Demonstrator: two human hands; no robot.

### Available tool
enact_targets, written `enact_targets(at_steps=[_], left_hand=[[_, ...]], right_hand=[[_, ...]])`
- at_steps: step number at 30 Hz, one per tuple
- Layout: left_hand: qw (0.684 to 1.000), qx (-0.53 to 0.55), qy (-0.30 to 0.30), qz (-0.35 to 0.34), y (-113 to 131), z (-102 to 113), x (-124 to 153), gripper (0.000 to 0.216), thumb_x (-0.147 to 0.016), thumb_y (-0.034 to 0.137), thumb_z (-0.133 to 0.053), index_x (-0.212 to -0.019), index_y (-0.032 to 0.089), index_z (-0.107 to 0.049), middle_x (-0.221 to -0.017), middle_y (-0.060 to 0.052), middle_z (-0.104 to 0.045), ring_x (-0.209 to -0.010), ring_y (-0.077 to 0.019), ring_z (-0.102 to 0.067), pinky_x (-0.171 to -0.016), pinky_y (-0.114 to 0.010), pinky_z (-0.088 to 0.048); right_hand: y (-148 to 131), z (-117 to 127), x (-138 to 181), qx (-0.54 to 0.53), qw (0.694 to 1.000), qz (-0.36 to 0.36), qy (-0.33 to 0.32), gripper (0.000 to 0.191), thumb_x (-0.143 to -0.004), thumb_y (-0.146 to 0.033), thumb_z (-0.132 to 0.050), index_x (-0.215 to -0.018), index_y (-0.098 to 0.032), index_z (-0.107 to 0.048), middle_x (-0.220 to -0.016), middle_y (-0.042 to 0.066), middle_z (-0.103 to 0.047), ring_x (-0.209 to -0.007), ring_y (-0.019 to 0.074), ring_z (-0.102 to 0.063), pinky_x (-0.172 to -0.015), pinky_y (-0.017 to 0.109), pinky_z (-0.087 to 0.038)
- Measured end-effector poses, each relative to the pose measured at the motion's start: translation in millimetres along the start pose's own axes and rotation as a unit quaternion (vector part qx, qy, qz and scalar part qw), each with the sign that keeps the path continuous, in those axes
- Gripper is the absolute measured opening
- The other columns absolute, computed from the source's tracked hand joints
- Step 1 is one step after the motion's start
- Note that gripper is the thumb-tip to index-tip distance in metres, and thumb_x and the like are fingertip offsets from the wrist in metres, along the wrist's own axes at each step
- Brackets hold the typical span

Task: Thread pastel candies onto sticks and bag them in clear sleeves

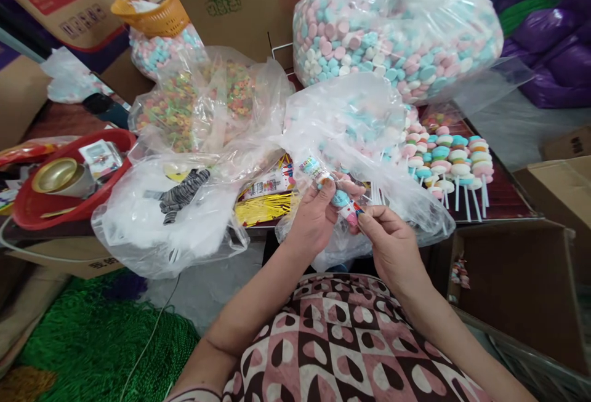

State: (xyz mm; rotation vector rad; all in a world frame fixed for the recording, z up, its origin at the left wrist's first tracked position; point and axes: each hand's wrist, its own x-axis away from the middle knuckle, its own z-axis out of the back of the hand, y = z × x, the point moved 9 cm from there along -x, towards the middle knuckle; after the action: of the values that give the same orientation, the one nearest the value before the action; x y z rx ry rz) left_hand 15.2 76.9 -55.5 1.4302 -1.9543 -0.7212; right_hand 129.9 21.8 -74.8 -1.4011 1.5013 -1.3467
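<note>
Candy stick (342, 202): stacked pastel discs (340, 198), glossy printed film (310, 167); left grip (317, 214) closed round it, right grip (389, 233) pinching end.

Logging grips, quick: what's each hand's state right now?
Left hand: closed, holding the wrapped candy.
Right hand: closed, pinching the wrapped candy's near end.

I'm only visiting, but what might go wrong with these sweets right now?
Held by the left hand and right hand, the wrapped marshmallows could get dented, or their wrapper torn where the right pinches its end.
The marshmallow skewers lie near the front edge of the table, so a bump might knock some off.
A plastic bag overhanging that edge could slip.
</note>
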Motion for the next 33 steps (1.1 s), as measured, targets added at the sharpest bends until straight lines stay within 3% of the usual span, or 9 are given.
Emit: enact_targets(at_steps=[5, 9, 12, 17, 19, 21, 24, 29, 33], left_hand=[[1.000, 0.020, -0.013, -0.019, 11.0, -1.7, -3.1, 0.033, -0.079, 0.042, -0.073, -0.103, 0.022, -0.062, -0.079, 0.001, -0.070, -0.081, -0.0158, -0.070, -0.074, -0.028, -0.054], [0.997, -0.040, -0.047, 0.036, -7.8, -7.9, 4.7, 0.037, -0.079, 0.047, -0.072, -0.105, 0.022, -0.065, -0.080, 0.000, -0.069, -0.076, -0.0134, -0.065, -0.075, -0.028, -0.051], [0.980, -0.193, -0.047, 0.014, -14.9, -4.1, 10.7, 0.030, -0.084, 0.051, -0.064, -0.087, 0.021, -0.067, -0.074, 0.000, -0.063, -0.071, -0.0130, -0.058, -0.073, -0.028, -0.047], [0.860, -0.491, -0.067, -0.118, 0.2, -10.3, 13.7, 0.041, -0.094, 0.049, -0.045, -0.067, 0.021, -0.055, -0.068, -0.002, -0.058, -0.067, -0.0152, -0.052, -0.068, -0.029, -0.042], [0.807, -0.558, -0.092, -0.171, 4.9, -18.8, 15.7, 0.040, -0.095, 0.047, -0.042, -0.066, 0.021, -0.053, -0.070, -0.003, -0.058, -0.070, -0.0169, -0.052, -0.069, -0.031, -0.042], [0.778, -0.590, -0.105, -0.190, 6.9, -22.4, 17.1, 0.040, -0.095, 0.047, -0.041, -0.066, 0.021, -0.052, -0.070, -0.004, -0.057, -0.071, -0.0181, -0.051, -0.070, -0.032, -0.041], [0.813, -0.556, -0.118, -0.125, 3.9, -15.0, 15.8, 0.042, -0.094, 0.052, -0.042, -0.069, 0.021, -0.055, -0.070, -0.002, -0.056, -0.071, -0.0171, -0.052, -0.070, -0.031, -0.041], [0.961, -0.272, -0.042, -0.035, 12.2, 4.9, 8.0, 0.050, -0.082, 0.069, -0.055, -0.096, 0.021, -0.062, -0.088, -0.003, -0.064, -0.084, -0.0166, -0.058, -0.074, -0.028, -0.044], [0.995, -0.091, -0.046, 0.018, 3.6, -9.7, 4.3, 0.050, -0.078, 0.057, -0.069, -0.114, 0.024, -0.060, -0.088, -0.002, -0.067, -0.085, -0.0168, -0.061, -0.076, -0.030, -0.046]], right_hand=[[18.9, -10.0, 11.2, 0.051, 0.990, -0.069, -0.114, 0.029, -0.086, -0.047, -0.064, -0.100, -0.022, -0.061, -0.061, -0.004, -0.063, -0.046, 0.0120, -0.051, -0.049, 0.025, -0.039], [14.5, -1.6, 9.3, 0.075, 0.993, -0.036, -0.085, 0.030, -0.090, -0.049, -0.059, -0.087, -0.020, -0.063, -0.050, -0.006, -0.053, -0.042, 0.0111, -0.045, -0.046, 0.025, -0.035], [10.9, 0.3, 7.9, 0.075, 0.994, -0.024, -0.073, 0.030, -0.091, -0.050, -0.058, -0.085, -0.021, -0.062, -0.049, -0.006, -0.052, -0.042, 0.0110, -0.044, -0.045, 0.024, -0.034], [3.6, 2.6, 9.0, 0.122, 0.991, 0.006, -0.052, 0.034, -0.089, -0.054, -0.057, -0.084, -0.021, -0.062, -0.047, -0.006, -0.046, -0.041, 0.0111, -0.040, -0.043, 0.025, -0.030], [1.1, 3.8, 8.9, 0.139, 0.989, 0.021, -0.042, 0.035, -0.089, -0.055, -0.056, -0.084, -0.021, -0.063, -0.047, -0.007, -0.044, -0.042, 0.0107, -0.037, -0.042, 0.025, -0.028], [-0.6, 4.9, 8.3, 0.145, 0.988, 0.032, -0.035, 0.034, -0.090, -0.054, -0.056, -0.083, -0.021, -0.064, -0.047, -0.007, -0.043, -0.042, 0.0102, -0.036, -0.042, 0.024, -0.027], [-0.6, 5.9, 8.1, 0.137, 0.989, 0.033, -0.035, 0.033, -0.091, -0.053, -0.056, -0.083, -0.022, -0.063, -0.047, -0.007, -0.043, -0.042, 0.0097, -0.034, -0.042, 0.024, -0.025], [2.3, 3.3, 10.9, 0.132, 0.990, 0.029, -0.048, 0.033, -0.092, -0.052, -0.055, -0.084, -0.022, -0.063, -0.047, -0.007, -0.043, -0.041, 0.0095, -0.035, -0.042, 0.024, -0.025], [3.7, -4.0, 13.8, 0.146, 0.986, 0.036, -0.070, 0.032, -0.093, -0.050, -0.053, -0.084, -0.021, -0.062, -0.047, -0.007, -0.044, -0.042, 0.0093, -0.035, -0.043, 0.024, -0.026]])
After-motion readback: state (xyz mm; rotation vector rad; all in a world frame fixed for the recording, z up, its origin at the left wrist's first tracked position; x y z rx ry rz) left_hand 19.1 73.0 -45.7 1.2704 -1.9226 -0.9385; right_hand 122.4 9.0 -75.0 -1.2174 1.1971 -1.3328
